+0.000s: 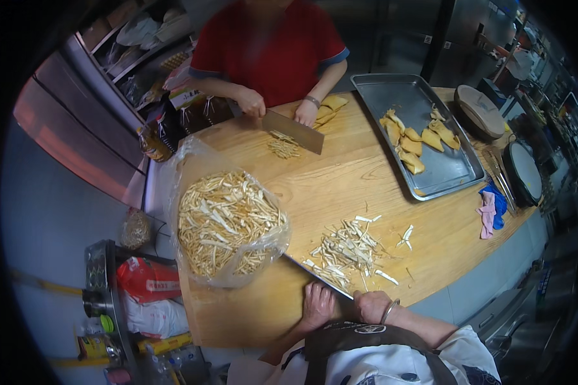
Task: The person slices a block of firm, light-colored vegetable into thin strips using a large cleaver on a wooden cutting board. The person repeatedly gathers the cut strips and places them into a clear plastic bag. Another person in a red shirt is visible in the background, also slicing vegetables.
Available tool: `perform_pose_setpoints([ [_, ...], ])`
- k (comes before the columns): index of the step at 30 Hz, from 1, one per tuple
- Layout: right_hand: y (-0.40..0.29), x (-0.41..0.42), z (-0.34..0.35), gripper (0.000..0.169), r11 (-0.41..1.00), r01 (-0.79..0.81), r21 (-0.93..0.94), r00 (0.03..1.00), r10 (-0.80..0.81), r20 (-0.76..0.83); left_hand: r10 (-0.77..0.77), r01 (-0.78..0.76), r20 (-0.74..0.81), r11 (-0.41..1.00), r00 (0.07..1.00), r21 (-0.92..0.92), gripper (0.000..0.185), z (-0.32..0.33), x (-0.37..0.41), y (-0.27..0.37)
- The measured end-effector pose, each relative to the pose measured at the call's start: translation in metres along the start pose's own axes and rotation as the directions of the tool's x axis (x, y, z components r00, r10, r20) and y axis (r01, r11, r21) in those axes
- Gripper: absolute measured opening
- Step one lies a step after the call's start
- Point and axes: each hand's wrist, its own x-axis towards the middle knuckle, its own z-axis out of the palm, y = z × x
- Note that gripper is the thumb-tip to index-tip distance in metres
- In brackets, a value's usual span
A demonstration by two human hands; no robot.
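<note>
My right hand (pixel 373 305) grips the handle end of a cleaver (pixel 321 277), whose blade I see almost edge-on as a thin line. My left hand (pixel 319 302) is close against the near side of the blade, fingers curled; whether it holds anything is hidden. Just beyond the blade lies a loose heap of pale shredded strips (pixel 349 248) on the wooden table (pixel 313 192). To the left, a clear plastic bag (pixel 265 252) stands full of similar strips (pixel 226 221), its rim folded open. The blade's tip reaches the bag's edge.
Across the table a person in red holds another cleaver (pixel 296 132) by cut strips (pixel 284 145) and yellow folded sheets (pixel 331 110). A metal tray (pixel 443 175) holds yellow-brown pieces (pixel 412 144). Pink and blue cloths (pixel 489 211) lie at the right edge, near a round dark-rimmed pan (pixel 522 173).
</note>
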Motion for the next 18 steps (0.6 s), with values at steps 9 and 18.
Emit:
perform_pose_setpoints([
  [9, -0.0017, -0.0007, 0.0050, 0.018, 1.000, -0.031, -0.002, 0.999, 0.031, -0.034, -0.001, 0.002, -0.030, 1.000, 1.000, 0.017, 0.011, -0.0004, -0.0020, 0.0027],
  [18, -0.0078, -0.0011, 0.0004, 0.020, 0.997, -0.069, -0.047, 0.998, 0.069, 0.010, -0.028, 0.030, -0.046, 0.999, 0.999, 0.036, 0.010, 0.0013, -0.0045, 0.0053],
])
